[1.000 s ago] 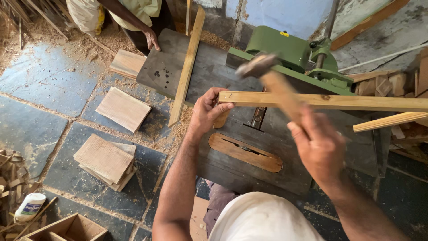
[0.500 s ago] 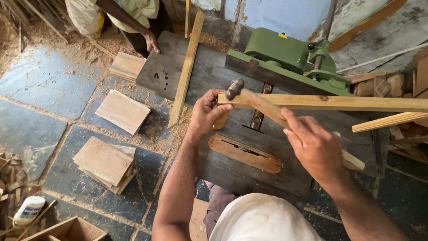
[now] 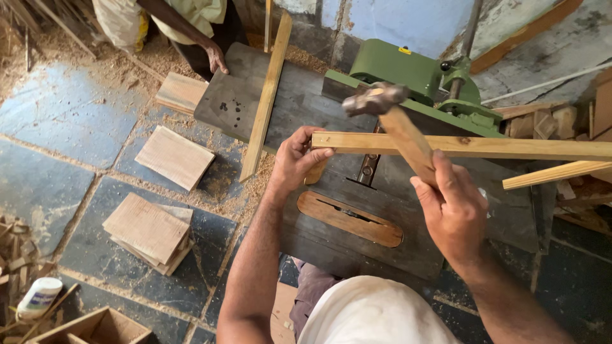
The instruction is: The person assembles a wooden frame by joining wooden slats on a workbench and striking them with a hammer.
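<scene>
My left hand (image 3: 294, 159) is clenched round the near end of the long wooden strip (image 3: 459, 146), thumb on top, fingers (image 3: 319, 155) wrapped over its edge. The strip lies roughly level across the dark bench (image 3: 331, 236), running off to my right past the green machine (image 3: 408, 73).

My right hand (image 3: 454, 213) is gripping the wooden handle of the hammer (image 3: 373, 99), head raised and blurred above the strip, just right of my left thumb.

Risk, as I judge it: the hammer head sits close to my left fingers, so a strike that drifts left could land on the thumb. The strip is held at one end only; a blow could make it bounce or twist out of my grip. A second strip (image 3: 554, 173) lies just below the first on the right and could snag it.

Also noted: the oval wooden insert (image 3: 349, 218) in the bench, stacked boards (image 3: 150, 232) on the floor, another person's hand (image 3: 217, 62) resting at the bench's far corner.
</scene>
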